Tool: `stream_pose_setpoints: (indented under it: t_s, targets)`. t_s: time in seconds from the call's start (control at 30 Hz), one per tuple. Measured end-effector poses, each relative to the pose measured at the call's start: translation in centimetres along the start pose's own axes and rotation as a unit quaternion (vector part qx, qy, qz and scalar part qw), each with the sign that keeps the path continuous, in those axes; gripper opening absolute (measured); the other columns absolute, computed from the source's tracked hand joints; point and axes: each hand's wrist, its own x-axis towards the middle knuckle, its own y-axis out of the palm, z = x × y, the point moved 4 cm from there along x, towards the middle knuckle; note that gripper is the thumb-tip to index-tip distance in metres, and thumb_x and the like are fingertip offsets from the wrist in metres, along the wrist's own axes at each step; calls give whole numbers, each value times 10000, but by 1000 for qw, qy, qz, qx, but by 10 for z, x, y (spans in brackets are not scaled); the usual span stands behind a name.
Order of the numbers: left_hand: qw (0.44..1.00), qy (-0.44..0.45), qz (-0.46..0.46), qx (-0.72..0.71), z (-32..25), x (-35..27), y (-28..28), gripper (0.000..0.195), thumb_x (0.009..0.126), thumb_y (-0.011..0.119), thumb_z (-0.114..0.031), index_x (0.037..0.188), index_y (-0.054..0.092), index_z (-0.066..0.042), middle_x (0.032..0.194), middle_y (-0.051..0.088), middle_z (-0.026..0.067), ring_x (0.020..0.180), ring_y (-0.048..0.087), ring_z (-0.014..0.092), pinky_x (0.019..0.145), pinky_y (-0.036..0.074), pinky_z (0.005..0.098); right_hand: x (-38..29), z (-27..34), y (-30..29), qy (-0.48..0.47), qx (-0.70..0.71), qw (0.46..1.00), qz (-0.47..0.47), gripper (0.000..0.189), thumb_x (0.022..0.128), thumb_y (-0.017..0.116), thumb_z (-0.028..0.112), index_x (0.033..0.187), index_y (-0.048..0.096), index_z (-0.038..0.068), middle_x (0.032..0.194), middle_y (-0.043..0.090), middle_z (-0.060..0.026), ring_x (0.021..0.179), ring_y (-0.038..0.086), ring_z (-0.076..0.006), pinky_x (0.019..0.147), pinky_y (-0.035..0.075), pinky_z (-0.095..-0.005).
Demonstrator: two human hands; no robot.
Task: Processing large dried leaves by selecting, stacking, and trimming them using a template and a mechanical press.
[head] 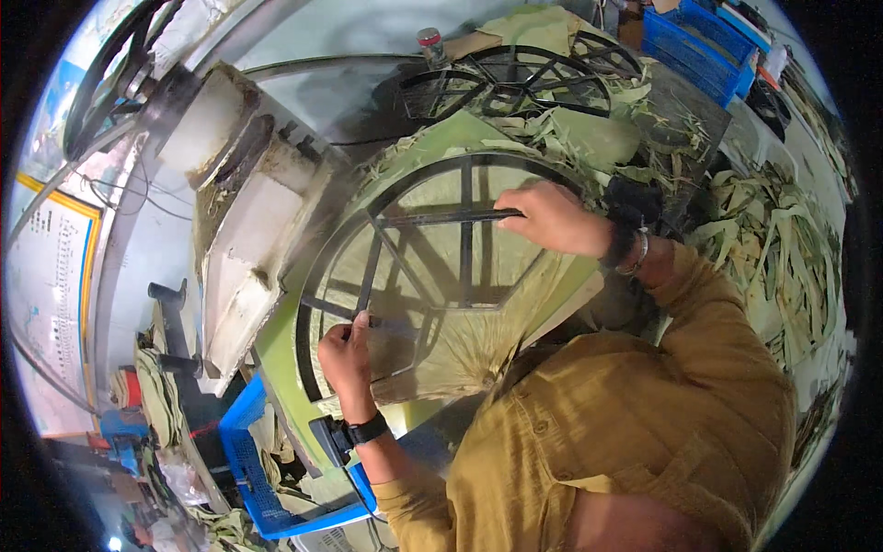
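Observation:
A black fan-shaped frame (465,276) of flat bars, with a curved outer rim, is held in both of my hands. My left hand (345,355) pinches a bar at its lower left, thumb on top. My right hand (552,217) grips the end of a crossbar at the upper right. Under the frame spreads a pale, pleated palm-leaf fan (503,338), its folds gathering to a point near my shirt. Shadows of the bars fall across the leaf. Beneath lies a light green board (279,352).
A worn white machine (245,255) with a handwheel (103,83) stands left. More black frames (510,79), leaf scraps and a red-lidded jar (431,47) lie at the back. Leaf strips (766,262) heap at right. Blue plastic crates stand lower left (241,476) and upper right (697,52).

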Motion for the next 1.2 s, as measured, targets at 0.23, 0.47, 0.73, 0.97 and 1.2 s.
stream_pose_setpoints:
  t_s: [0.23,0.47,0.73,0.97,1.2]
  targets:
    - [999,-6,34,-36,0,3,6,463,817,689,-375,695,620,67,520,501,82,511,420,139,491,362,317,2,-19,12,32,2,999,23,188,818,633,174,942,598,36,734,596,-197,716,591,-381,627,442,-452]
    - [996,1,44,-76,21,4,28,385,867,652,-279,688,588,55,583,471,0,571,362,97,492,297,292,-8,-28,34,-12,-59,998,5,179,825,611,191,855,532,34,756,580,-183,718,601,-392,597,458,-487]
    - [970,30,-129,-202,84,-20,-44,319,810,579,2,1127,564,36,1107,587,130,1004,544,195,913,412,320,-32,-61,-54,-62,63,990,-108,401,768,706,134,1143,583,61,1237,529,-109,1146,513,-261,987,403,-372]
    - [979,-42,19,-199,138,-58,-32,496,727,613,57,1212,541,-21,1184,535,84,1057,524,203,952,397,327,-64,-87,-25,5,30,999,44,376,790,674,152,1130,580,22,1370,412,-218,1278,401,-341,1008,365,-385]
    - [987,19,-67,-144,121,-65,-26,391,753,680,33,1124,570,-23,1005,606,90,880,595,182,680,521,284,-50,-71,-31,26,-16,997,76,215,823,589,135,968,586,-25,1210,536,-271,1256,432,-361,935,413,-419]
